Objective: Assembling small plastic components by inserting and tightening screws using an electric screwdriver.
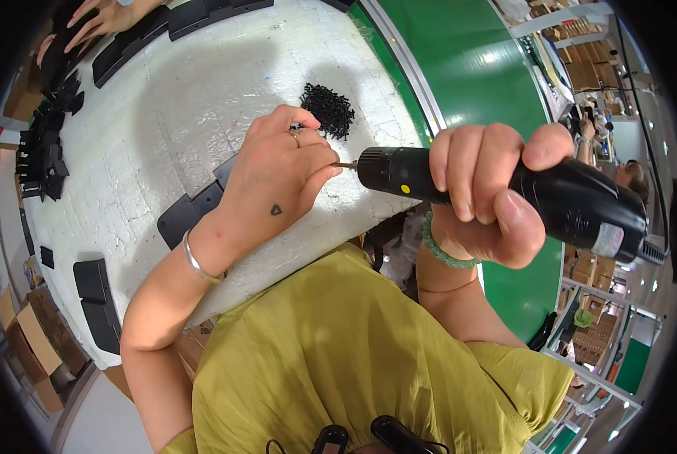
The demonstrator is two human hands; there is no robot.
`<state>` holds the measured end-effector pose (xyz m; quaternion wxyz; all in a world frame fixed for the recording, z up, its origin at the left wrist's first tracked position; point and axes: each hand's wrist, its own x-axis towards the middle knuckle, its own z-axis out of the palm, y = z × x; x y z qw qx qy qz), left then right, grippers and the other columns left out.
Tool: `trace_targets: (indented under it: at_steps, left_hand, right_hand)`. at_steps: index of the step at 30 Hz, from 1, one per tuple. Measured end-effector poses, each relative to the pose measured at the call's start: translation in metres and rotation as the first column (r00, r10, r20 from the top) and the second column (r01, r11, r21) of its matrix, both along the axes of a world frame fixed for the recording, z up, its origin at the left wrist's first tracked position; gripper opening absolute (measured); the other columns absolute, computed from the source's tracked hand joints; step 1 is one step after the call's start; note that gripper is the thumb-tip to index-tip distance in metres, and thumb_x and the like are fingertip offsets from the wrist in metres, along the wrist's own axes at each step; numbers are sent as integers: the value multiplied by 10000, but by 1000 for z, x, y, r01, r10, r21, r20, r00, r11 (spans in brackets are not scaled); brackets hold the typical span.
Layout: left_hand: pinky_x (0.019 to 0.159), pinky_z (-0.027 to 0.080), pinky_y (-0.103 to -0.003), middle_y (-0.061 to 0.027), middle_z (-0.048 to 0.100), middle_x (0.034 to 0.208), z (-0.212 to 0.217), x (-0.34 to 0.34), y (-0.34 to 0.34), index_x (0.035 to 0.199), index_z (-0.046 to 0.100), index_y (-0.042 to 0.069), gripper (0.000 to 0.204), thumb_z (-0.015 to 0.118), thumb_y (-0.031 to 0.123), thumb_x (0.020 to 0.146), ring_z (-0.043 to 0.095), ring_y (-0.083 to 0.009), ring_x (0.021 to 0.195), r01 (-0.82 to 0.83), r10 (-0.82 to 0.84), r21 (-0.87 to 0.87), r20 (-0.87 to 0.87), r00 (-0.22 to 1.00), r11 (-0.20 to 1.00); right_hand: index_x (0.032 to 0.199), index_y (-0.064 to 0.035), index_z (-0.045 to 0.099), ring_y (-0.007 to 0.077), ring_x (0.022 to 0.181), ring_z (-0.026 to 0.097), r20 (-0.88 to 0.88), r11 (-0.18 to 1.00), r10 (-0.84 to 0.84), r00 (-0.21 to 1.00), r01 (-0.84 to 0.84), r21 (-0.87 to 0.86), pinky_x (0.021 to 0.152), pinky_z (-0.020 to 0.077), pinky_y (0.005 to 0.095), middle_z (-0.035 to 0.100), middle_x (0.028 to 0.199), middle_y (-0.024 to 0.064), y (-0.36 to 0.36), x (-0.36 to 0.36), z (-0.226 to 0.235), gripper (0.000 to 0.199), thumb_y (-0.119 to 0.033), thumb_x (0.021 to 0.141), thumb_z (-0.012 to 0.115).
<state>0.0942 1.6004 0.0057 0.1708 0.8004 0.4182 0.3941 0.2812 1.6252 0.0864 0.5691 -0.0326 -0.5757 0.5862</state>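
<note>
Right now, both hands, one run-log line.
left hand: fingers at bit tip | right hand: gripping black power screwdriver | nearby: black screw pile

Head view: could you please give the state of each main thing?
Black power driver: held, bit pointing left
Right hand: closed around driver
Left hand: fingers curled at bit's tip
Black screws: loose, heaped
Black part nearest left hand: partly hidden
Cardboard box: flaps open

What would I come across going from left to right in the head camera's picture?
Small black piece → flat black parts → silver bracelet → left hand → black power driver.
</note>
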Motion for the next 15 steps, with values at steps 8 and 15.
trace_targets:
  at_steps: [8,15]
  left_hand:
    - [773,431,-386,-26,588,708,6,-12,-14,766,649,69,63,683,70,713,532,-275,910,-56,56,-10,44,997,998]
    - [791,432,-377,-28,588,721,8,-18,-26,774,625,61,77,667,45,711,537,-267,938,-73,73,6,44,996,997]
  right_hand:
    - [1040,-136,428,70,482,459,85,995,40,996,-47,89,516,365,228,456,571,-62,-3,-8,8,302,-92,768,549]
    - [1032,-146,440,58,469,456,116,991,74,990,-86,103,499,367,218,463,562,-75,-7,-18,9,298,-86,767,561]
